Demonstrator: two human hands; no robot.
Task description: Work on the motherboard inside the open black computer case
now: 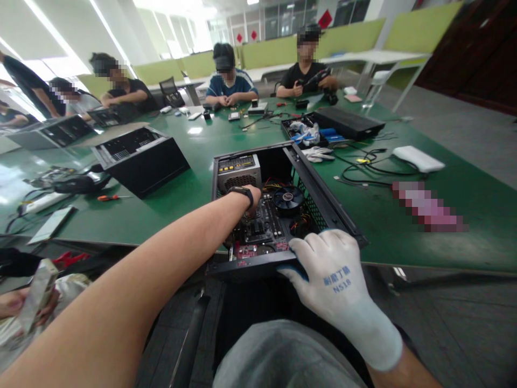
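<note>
Reaching inside the open computer case at the surface's edge, the bare left hand sits at the fan's nine o'clock, fingers hidden, so I can't tell their state; the gloved right hand grips the near rim at five.

Left hand perhaps dipped, right fingers curled

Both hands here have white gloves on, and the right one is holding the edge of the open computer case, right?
Not quite: the left hand is bare. Only the right hand wears a white glove, as the head view shows, and it is holding the edge of the open computer case.
</note>
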